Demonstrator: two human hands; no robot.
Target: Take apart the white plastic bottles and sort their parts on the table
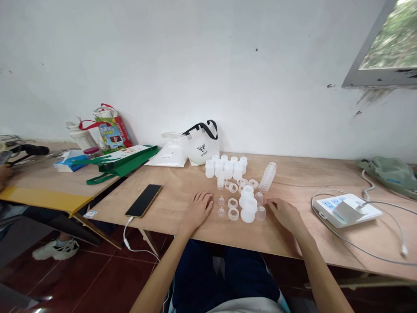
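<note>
My left hand (199, 209) lies flat on the wooden table, fingers stretched out and holding nothing. Just right of it are small clear plastic pieces with thin stems (221, 212) and white plastic rings (233, 213). Two frosted white bottles (249, 210) stand between my hands. Clear dome caps (260, 213) sit beside them, close to the fingertips of my right hand (286, 214). That hand rests on the table, fingers loosely bent and apart, with nothing visible in it. Behind stand several more frosted bottles (228, 168), more rings (253, 184) and a leaning stack of clear caps (268, 177).
A phone (143, 200) on a cable lies at the left. At the back are a white bag (203, 148) and a white plastic packet (171, 152). A green bag (125, 161) spans the tables' edges. Cables surround a white box (345, 210) at right. Another person's shoe (56, 250) shows lower left.
</note>
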